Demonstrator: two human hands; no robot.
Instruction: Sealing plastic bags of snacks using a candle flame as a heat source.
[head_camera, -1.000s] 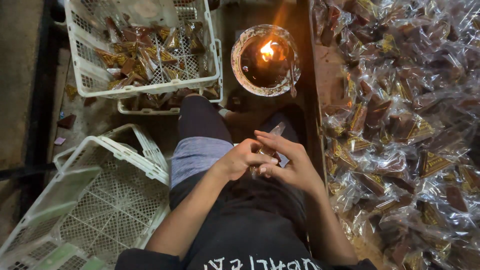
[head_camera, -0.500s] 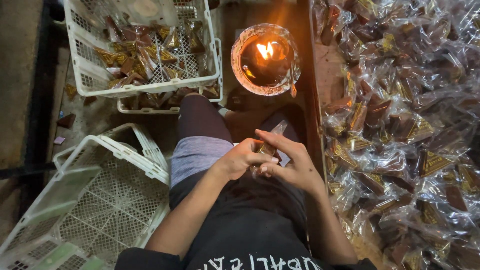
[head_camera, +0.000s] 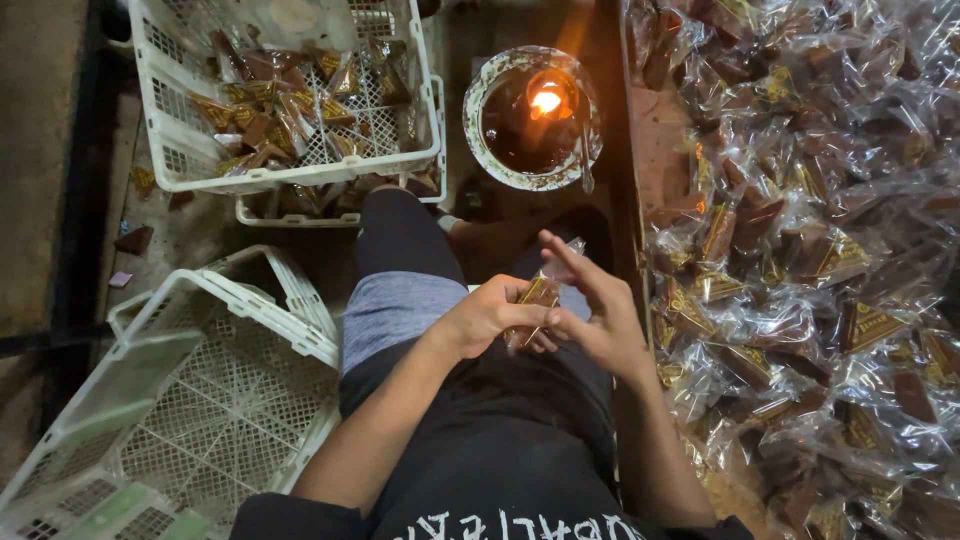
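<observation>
Over the lap, the left hand (head_camera: 490, 318) and right hand (head_camera: 592, 310) together pinch a small clear-wrapped brown packet (head_camera: 541, 292), with a lit flame bowl (head_camera: 533, 117) just ahead, a white crate (head_camera: 290, 172) of wrapped pieces at the upper left, and a heap of wrapped packets (head_camera: 800, 250) at the right.

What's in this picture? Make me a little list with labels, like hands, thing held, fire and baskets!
left hand: pinching a small clear packet with a brown piece inside
right hand: touching the same packet, fingers spread
flame bowl: round, on the floor ahead, a small flame burning inside
far basket: white, holds wrapped brown pieces
near basket: white, on the person's left
pile of packets: on the person's right
</observation>
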